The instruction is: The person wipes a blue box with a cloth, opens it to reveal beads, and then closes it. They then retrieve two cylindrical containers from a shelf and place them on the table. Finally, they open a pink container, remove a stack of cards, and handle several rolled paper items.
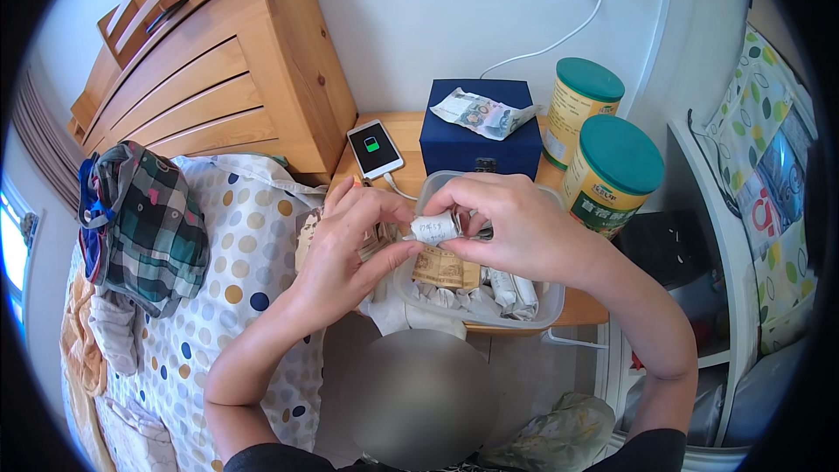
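Between my two hands is a small roll wrapped in white paper [434, 228], with handwriting on its side. My left hand [351, 242] pinches the paper at the roll's left end with thumb and forefinger. The fingers of my right hand [518, 226] hold its right end. Below is a clear plastic tub [556, 298]. In it lie a brown printed banknote [442, 269], crumpled white paper [440, 297] and several paper-wrapped rolls [516, 295]. Partly behind my left hand are a bundle of papers [377, 240] and a picture card with a portrait [307, 236].
On the wooden nightstand [409, 123] are a charging phone [375, 149], a navy box [452, 156] with a crumpled banknote [485, 113] on top, and two green-lidded canisters [619, 157] [586, 88]. A bed with a dotted sheet [242, 242] adjoins at left; a white shelf [734, 314] stands right.
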The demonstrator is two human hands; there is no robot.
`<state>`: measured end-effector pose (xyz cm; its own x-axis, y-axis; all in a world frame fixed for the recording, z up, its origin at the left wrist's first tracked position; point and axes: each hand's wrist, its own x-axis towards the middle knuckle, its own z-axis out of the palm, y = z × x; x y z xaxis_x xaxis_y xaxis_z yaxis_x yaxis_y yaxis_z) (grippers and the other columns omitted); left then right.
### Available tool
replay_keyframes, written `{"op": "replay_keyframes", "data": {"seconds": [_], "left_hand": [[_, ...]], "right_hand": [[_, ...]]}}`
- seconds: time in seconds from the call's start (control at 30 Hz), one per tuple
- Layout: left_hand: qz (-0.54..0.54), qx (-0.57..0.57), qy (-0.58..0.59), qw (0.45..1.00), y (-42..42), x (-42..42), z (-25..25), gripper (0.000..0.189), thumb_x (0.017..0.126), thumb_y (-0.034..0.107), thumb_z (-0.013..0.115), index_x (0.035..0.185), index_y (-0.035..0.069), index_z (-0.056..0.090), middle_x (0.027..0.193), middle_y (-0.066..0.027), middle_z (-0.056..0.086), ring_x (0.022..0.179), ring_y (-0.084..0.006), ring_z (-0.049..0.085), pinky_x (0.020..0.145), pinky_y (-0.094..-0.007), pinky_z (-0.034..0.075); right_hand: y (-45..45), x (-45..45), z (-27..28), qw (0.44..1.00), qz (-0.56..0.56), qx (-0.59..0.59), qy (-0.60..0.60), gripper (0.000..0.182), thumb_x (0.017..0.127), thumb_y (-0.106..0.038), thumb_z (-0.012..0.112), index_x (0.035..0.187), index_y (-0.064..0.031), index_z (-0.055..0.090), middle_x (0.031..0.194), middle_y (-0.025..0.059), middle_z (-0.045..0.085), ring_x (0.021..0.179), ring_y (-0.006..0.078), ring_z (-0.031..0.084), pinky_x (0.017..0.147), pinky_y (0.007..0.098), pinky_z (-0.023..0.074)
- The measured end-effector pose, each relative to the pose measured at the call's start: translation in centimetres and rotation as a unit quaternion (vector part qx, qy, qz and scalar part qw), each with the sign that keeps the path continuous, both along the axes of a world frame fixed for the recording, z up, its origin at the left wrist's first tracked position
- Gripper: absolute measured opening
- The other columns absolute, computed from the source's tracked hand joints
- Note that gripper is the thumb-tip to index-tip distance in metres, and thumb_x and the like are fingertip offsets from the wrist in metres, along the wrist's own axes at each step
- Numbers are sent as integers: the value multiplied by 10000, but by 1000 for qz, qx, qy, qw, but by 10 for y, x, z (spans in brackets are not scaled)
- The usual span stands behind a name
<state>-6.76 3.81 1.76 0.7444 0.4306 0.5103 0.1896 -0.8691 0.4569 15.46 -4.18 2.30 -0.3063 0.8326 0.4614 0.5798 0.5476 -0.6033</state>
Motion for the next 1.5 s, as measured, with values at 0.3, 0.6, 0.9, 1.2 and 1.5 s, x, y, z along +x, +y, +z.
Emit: {"op": "replay_keyframes", "data": {"seconds": [0.3, 0.6, 0.9, 1.2, 1.5], "left_hand": [[-4, -3, 1, 1000, 1, 1, 0, 254, 805, 112, 778, 992, 59, 613, 978, -56, 632, 970, -242, 589, 1081, -441, 290], [1, -5, 1, 1000, 0, 0, 0, 256, 801, 105, 780, 992, 59, 616, 985, -59, 636, 972, -247, 585, 1071, -438, 301], [-4, -1, -6, 1000, 1, 1, 0, 263, 784, 93, 787, 981, 54, 617, 986, -69, 636, 953, -263, 569, 1018, -413, 339], [-3, -4, -8, 1000, 1, 0, 0, 261, 790, 98, 787, 983, 59, 616, 982, -66, 639, 956, -256, 582, 1053, -428, 324], [0, 0, -7, 1000, 1, 1, -1, 266, 790, 100, 789, 986, 56, 615, 982, -65, 642, 949, -254, 583, 1049, -426, 327]], "right_hand": [[0, 0, 1, 1000, -13, -20, -7, 289, 773, -35, 771, 1029, -33, 635, 934, 65, 643, 783, 177, 635, 717, 298, 570], [2, -1, 0, 1000, -18, -7, -16, 302, 768, -35, 776, 1031, -46, 629, 929, 59, 626, 794, 174, 637, 713, 292, 574], [1, -1, 1, 1000, -3, -7, -14, 288, 755, -8, 752, 979, -33, 573, 955, 115, 610, 811, 266, 641, 699, 359, 532], [1, -1, 0, 999, -23, -4, -26, 318, 755, -46, 790, 1021, -68, 617, 942, 46, 621, 800, 185, 637, 705, 303, 557], [1, -1, 2, 1000, -7, -19, -14, 298, 759, -14, 759, 989, -38, 571, 965, 115, 608, 824, 265, 646, 712, 357, 539]]}}
